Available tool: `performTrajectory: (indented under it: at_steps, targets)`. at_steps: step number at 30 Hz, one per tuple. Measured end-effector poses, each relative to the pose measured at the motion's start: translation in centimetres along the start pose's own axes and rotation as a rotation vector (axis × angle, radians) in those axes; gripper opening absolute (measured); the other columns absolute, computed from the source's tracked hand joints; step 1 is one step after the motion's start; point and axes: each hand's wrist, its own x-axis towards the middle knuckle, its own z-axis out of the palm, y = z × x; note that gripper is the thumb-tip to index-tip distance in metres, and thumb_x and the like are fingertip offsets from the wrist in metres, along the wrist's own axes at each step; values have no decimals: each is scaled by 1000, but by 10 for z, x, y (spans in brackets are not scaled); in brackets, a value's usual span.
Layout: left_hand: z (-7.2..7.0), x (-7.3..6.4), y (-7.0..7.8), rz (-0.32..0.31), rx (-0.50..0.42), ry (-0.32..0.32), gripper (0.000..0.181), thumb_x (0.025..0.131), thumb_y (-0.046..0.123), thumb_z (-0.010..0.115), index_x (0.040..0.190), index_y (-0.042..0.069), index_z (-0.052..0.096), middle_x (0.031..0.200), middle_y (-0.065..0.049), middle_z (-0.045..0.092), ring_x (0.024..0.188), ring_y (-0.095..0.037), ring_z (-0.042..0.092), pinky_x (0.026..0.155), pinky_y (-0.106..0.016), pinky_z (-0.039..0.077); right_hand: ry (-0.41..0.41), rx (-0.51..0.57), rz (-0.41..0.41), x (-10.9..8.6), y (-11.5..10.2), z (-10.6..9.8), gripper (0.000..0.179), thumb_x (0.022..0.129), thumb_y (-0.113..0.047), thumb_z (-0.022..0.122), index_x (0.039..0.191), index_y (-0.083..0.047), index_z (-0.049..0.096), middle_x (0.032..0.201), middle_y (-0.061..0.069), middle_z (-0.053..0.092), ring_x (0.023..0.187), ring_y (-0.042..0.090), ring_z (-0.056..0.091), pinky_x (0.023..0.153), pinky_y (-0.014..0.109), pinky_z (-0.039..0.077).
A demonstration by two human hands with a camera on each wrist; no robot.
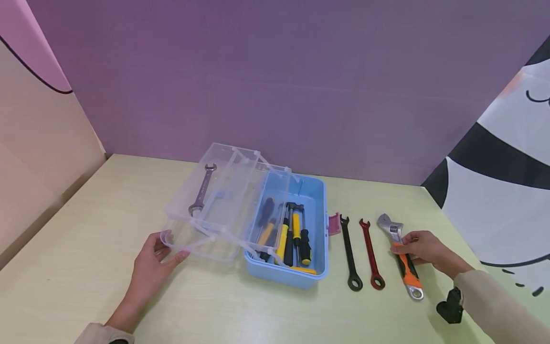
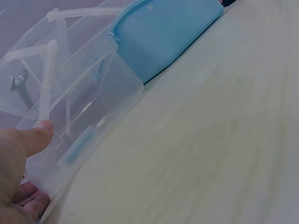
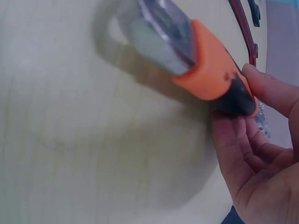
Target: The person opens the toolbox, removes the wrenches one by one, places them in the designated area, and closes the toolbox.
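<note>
My right hand [image 1: 423, 248] grips an adjustable wrench [image 1: 407, 270] by its orange and black handle, thumb on one side and fingers on the other. In the right wrist view the handle's metal end [image 3: 156, 39] seems lifted off the table, with a shadow beneath. My left hand [image 1: 152, 267] pinches the near left corner of a toolbox's clear plastic lid [image 1: 206, 246], its thumb above and fingers below. A silver open-end wrench [image 1: 203, 188] lies in the clear tray section. Joined to the lid, the blue toolbox [image 1: 283, 277] holds a hammer [image 1: 295, 208] and several yellow and black screwdrivers [image 1: 305, 246].
Right of the toolbox lie a black combination wrench [image 1: 351, 258] and a red one [image 1: 372, 258], side by side. A pink latch [image 1: 334, 224] juts from the box's right side. The light wooden table [image 1: 193, 310] meets a purple backdrop [image 1: 275, 86] behind.
</note>
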Motion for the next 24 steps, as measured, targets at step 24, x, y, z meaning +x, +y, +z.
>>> performTrajectory:
  at_steps: [24]
  targets:
    - [1,1,-1,15,-5,18,64,86,15,71,134,-6,34,131,-28,45,126,-44,47,105,-42,44,-116,-128,50,6,-11,-11,23,85,-23,70,80,-1,64,64,-3,50,56,8,48,57,21,52]
